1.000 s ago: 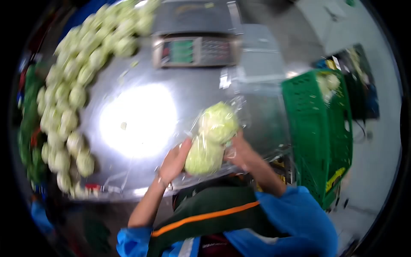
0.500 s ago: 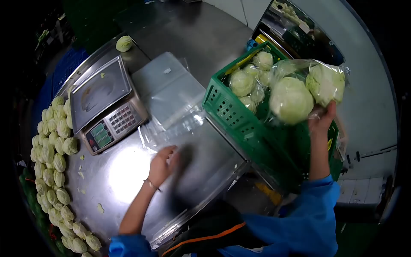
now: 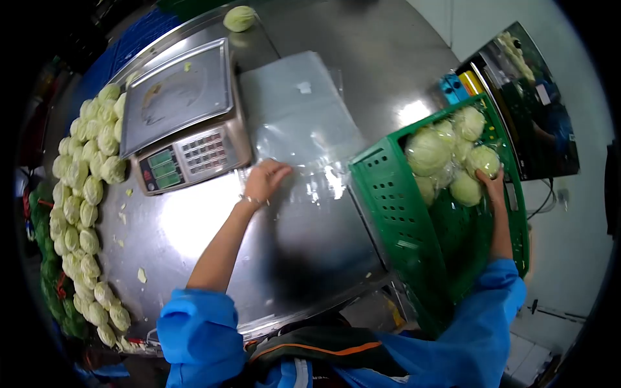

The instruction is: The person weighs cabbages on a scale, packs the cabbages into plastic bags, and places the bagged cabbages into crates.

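Note:
My right hand (image 3: 493,186) is inside the green crate, its fingers closed on a bagged cabbage (image 3: 484,160) that rests among other bagged cabbages (image 3: 429,152). Clear film wraps them, and part of my grip is hidden behind it. Over on the steel table, my left hand (image 3: 264,181) is at the near edge of a stack of clear plastic bags (image 3: 291,103). Its fingers are pinched together on the loose film of a plastic bag (image 3: 310,187); the fingertips are only partly visible.
The green crate (image 3: 398,223) stands against the table's right edge. A weighing scale (image 3: 184,107) is left of the bags. Many bare cabbages (image 3: 81,187) line the table's left side, and one cabbage (image 3: 239,19) lies at the back. Leaf scraps (image 3: 141,275) dot the steel table (image 3: 213,239).
My right hand has lowered the bagged cabbages from above the crate into it. My left hand has moved forward to the bags' near edge. The camera view has shifted.

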Demonstrator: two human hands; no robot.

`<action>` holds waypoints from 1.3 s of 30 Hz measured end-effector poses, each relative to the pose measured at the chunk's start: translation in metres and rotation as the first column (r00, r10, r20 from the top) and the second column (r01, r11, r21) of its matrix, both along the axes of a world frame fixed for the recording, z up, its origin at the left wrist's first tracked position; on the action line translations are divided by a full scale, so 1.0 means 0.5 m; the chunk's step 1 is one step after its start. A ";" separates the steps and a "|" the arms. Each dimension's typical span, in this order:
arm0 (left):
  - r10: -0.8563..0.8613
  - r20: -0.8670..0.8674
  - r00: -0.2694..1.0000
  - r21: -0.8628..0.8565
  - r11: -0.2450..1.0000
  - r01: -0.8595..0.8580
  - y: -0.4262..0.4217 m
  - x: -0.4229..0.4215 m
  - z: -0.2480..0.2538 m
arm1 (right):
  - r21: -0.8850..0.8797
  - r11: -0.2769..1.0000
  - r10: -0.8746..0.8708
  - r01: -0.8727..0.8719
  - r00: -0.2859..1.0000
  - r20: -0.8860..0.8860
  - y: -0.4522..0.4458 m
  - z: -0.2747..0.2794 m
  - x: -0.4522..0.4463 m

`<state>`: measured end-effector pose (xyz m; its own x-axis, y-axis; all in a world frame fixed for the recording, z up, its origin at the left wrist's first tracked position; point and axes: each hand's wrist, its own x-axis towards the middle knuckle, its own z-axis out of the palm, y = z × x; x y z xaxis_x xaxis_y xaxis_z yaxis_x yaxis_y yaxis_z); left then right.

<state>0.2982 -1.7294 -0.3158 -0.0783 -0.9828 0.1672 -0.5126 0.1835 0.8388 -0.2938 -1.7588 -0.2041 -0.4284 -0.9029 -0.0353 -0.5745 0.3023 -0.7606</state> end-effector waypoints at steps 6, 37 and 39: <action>-0.189 0.467 0.864 -0.169 0.940 0.297 0.364 0.113 0.083 | -0.206 0.950 0.113 -0.233 0.875 -0.471 0.032 0.104 0.052; 0.220 0.477 0.851 0.448 0.772 -0.451 0.823 0.483 -0.064 | 0.516 0.316 0.843 -0.796 -0.015 -0.538 -0.152 -0.028 2.047; 0.331 0.504 0.797 0.188 0.859 -0.476 0.819 0.505 -0.046 | 0.388 0.289 0.884 -0.875 0.088 -0.460 -0.201 -0.045 2.040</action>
